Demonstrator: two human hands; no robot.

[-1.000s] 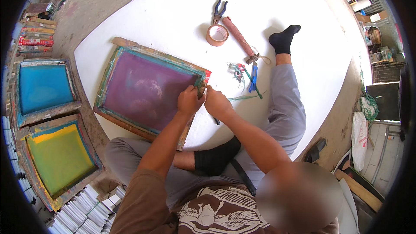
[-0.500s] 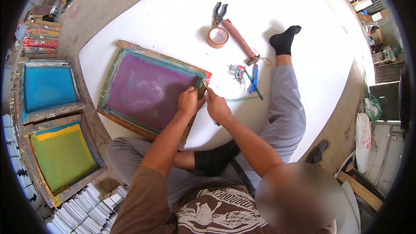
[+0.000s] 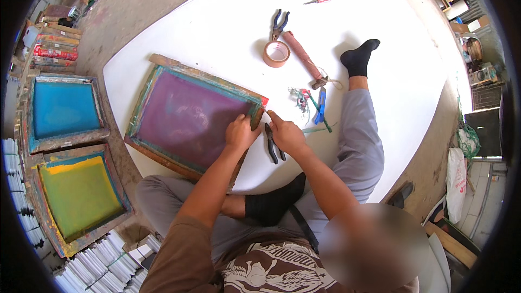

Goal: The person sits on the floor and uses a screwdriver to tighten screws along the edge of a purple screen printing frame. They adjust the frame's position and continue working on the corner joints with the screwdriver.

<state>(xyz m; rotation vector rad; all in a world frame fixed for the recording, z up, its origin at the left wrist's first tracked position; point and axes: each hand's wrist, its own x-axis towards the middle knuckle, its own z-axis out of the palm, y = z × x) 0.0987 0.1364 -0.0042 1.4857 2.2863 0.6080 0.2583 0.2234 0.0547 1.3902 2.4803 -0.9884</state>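
Observation:
A wooden-framed printing screen with purple mesh (image 3: pixel 184 108) lies tilted across the white sheet. My left hand (image 3: pixel 240 132) is closed on the screen's right edge near its far corner. Just beside that corner, my right hand (image 3: pixel 287 134) is closed, thumb and fingers pinched on something small and thin that I cannot make out. Dark-handled pliers (image 3: pixel 271 144) lie right under the right hand, partly beside its fingers. To the right are a blue cutter (image 3: pixel 320 106) and a tangle of green string (image 3: pixel 302 99).
A roll of brown tape (image 3: pixel 276 53), a second pair of pliers (image 3: pixel 279 24), a hammer (image 3: pixel 302 56) and a screwdriver (image 3: pixel 318 0) lie farther off. Blue (image 3: pixel 68 109) and yellow-green screens (image 3: pixel 81 195) stand at left. My outstretched leg (image 3: pixel 358 130) borders the right.
My right hand has shifted slightly rightward from the screen's corner, and the pliers beneath it show more fully. The left hand keeps its grip on the screen. The whole view has shifted slightly.

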